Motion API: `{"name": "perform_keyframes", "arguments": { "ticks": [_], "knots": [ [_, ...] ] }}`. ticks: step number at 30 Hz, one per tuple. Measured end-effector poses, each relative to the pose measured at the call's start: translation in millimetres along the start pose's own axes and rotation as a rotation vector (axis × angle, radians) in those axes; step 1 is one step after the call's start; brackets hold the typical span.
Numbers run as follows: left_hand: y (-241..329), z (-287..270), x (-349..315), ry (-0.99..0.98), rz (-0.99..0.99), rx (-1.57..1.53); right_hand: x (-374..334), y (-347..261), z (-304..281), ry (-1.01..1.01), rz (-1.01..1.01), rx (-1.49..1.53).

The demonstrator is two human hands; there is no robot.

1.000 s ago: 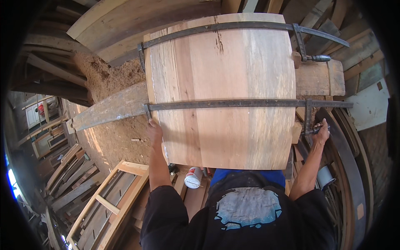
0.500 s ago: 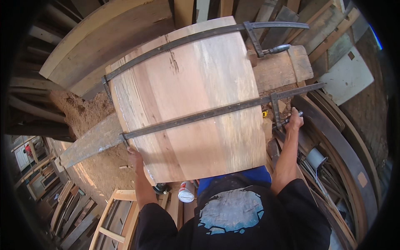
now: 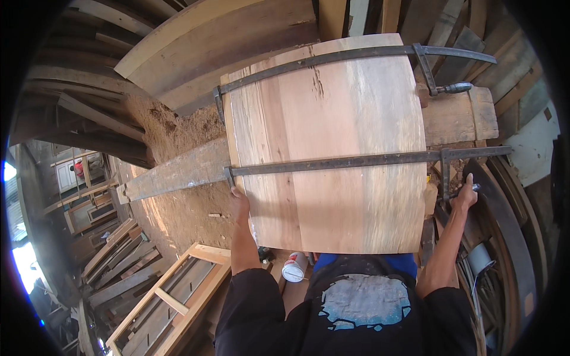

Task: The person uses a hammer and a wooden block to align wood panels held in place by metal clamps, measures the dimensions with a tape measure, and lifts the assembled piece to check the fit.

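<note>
A broad panel of pale boards set edge to edge (image 3: pixel 332 118) lies in front of me, with two dark metal bar clamps across it. The far bar clamp (image 3: pixel 332 58) has its screw handle (image 3: pixel 456 88) hanging free at the right. Across the nearer part runs the other bar clamp (image 3: pixel 332 164). My left hand (image 3: pixel 239 204) is closed at its fixed jaw, against the panel's left edge; some fingers are hidden. At the right, my right hand (image 3: pixel 465 194) wraps round this near clamp's screw handle, below the sliding jaw (image 3: pixel 445 172).
A thick worn plank (image 3: pixel 178 172) passes under the panel, over sawdust. A white can (image 3: pixel 294 267) stands close to my body. Wooden frames (image 3: pixel 172 301) lean at lower left, curved boards (image 3: pixel 510 219) at right. Large boards (image 3: pixel 219 53) are stacked behind.
My view has turned left, so everything sits further right in the picture. Both hands keep their places at the near clamp's two ends.
</note>
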State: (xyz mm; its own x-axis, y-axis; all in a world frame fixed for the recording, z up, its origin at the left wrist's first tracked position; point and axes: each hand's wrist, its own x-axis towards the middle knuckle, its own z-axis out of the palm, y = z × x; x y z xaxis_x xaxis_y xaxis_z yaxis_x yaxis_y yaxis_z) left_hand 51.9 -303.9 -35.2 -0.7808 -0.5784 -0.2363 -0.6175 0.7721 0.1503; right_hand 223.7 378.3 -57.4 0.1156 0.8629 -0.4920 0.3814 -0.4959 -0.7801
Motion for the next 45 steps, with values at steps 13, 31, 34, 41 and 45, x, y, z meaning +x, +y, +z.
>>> {"name": "perform_keyframes", "arguments": {
  "ticks": [13,31,34,41,45],
  "knots": [
    [-28.0,14.8,19.1,-0.040,-0.053,0.025,-24.1,-22.3,-5.0,-0.176,0.175,0.388],
    [-15.7,11.3,6.0,-0.026,-0.037,0.032,-4.3,-16.1,-2.0,-0.118,0.078,0.261],
    [-9.7,13.5,2.1,-0.050,-0.029,0.053,17.1,-3.1,-9.9,-0.070,0.111,0.011],
    [-30.3,11.5,10.6,-0.004,-0.066,0.056,-7.2,-18.4,-17.4,-0.489,0.354,0.504],
    [-11.0,14.9,1.7,0.017,-0.043,0.067,-11.2,-12.9,-4.8,-0.130,0.137,0.276]
  ]
}}
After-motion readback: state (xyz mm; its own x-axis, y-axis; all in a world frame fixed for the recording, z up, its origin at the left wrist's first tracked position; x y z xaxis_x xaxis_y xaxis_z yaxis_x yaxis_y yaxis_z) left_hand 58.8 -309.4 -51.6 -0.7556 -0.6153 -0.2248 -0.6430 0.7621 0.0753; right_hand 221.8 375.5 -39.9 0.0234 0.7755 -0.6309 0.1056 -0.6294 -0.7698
